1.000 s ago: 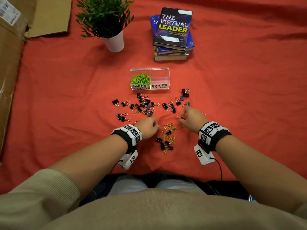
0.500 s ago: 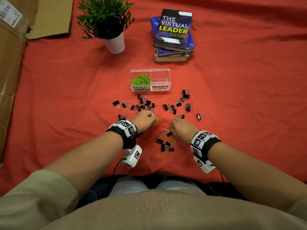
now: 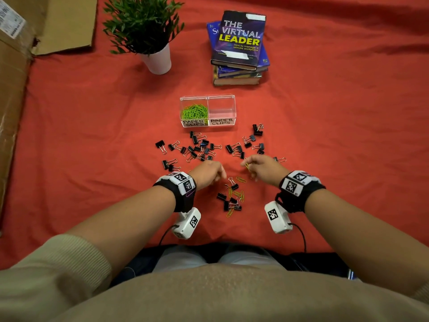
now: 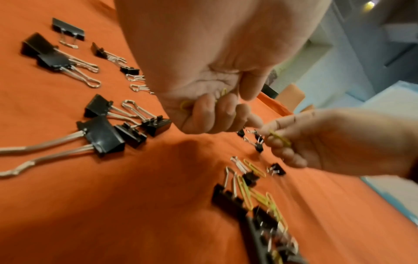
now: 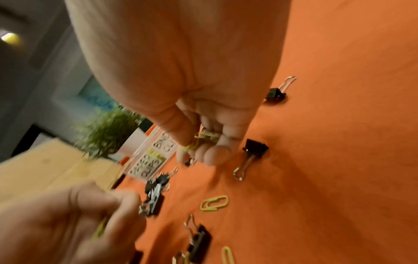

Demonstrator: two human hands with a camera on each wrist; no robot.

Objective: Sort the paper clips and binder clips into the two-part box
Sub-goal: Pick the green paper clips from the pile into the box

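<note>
A clear two-part box (image 3: 207,98) stands on the red cloth; its left part, labelled PAPER CLIPS, holds green paper clips (image 3: 194,111), its right part, labelled BINDER CLIPS, holds nothing. Black binder clips (image 3: 197,147) lie scattered before it. A small heap of yellow-green paper clips (image 3: 236,194) and binder clips lies between my hands. My left hand (image 3: 210,173) is curled around paper clips (image 4: 222,92) in its palm. My right hand (image 3: 260,167) pinches yellow-green paper clips (image 5: 203,138) between thumb and fingers, a little above the cloth.
A potted plant (image 3: 148,31) and a stack of books (image 3: 239,47) stand behind the box. Cardboard (image 3: 14,66) lies along the left edge. One binder clip (image 3: 279,159) lies alone beside my right hand.
My right hand went to the heap near me, then lifted back up to the right with paper clips. My left hand shifted forward, then right toward the heap.
</note>
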